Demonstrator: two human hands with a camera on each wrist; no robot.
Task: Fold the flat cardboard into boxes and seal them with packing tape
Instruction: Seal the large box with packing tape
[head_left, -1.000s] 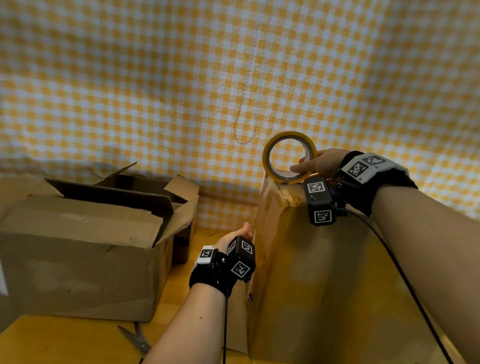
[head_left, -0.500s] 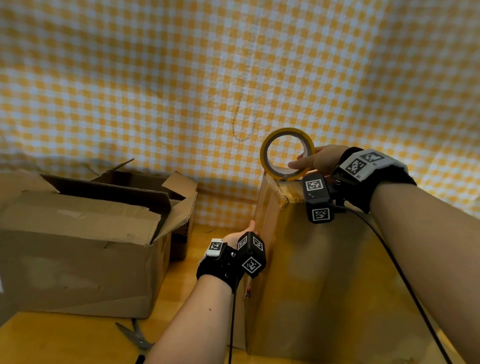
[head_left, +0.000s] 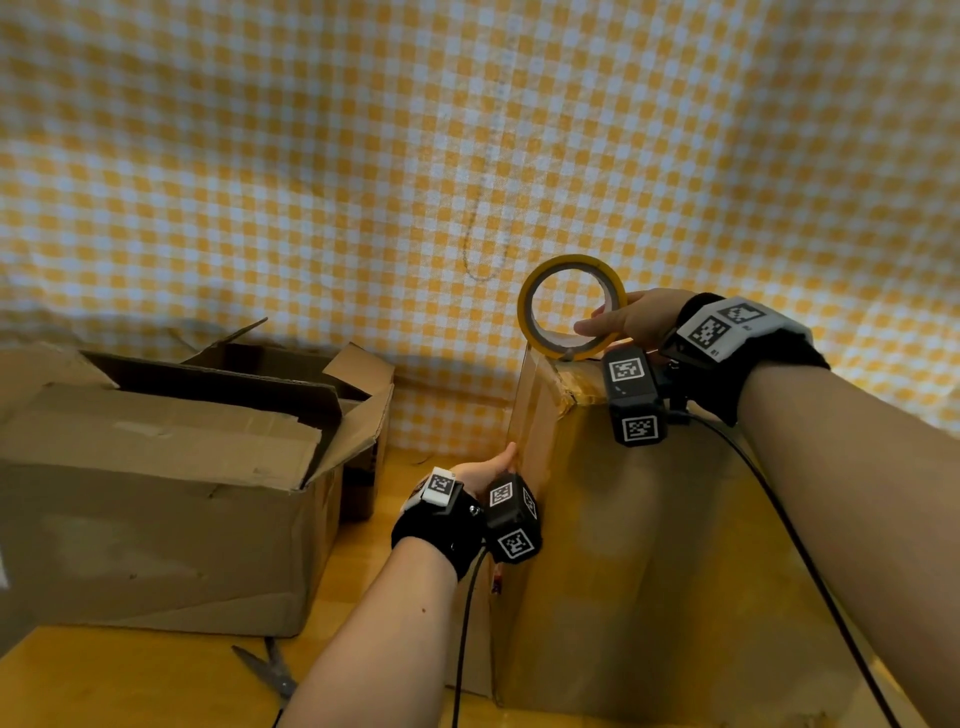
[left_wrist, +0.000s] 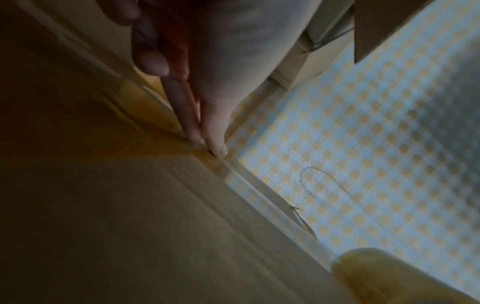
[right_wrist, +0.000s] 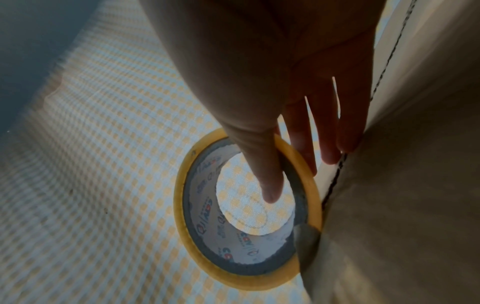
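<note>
A tall cardboard box (head_left: 649, 545) stands on end on the wooden table. At its top left corner my right hand (head_left: 636, 322) grips the yellow tape roll (head_left: 571, 306), thumb through the hole (right_wrist: 267, 181) and fingers (right_wrist: 327, 144) outside the roll (right_wrist: 249, 273). A clear tape strip (left_wrist: 272, 203) runs from the roll (left_wrist: 389, 277) down the box's left edge. Lower on that edge my left hand (head_left: 488, 470) presses the tape to the cardboard with straight thumb and forefinger tips (left_wrist: 213, 144).
An open brown box (head_left: 156, 493) with raised flaps sits at the left, a smaller one behind it. Scissors (head_left: 270, 670) lie on the table near the front edge. A yellow checked cloth (head_left: 467, 156) hangs behind.
My left hand has slid a little up the box's left edge. The right hand keeps the roll at the top corner, hardly moved.
</note>
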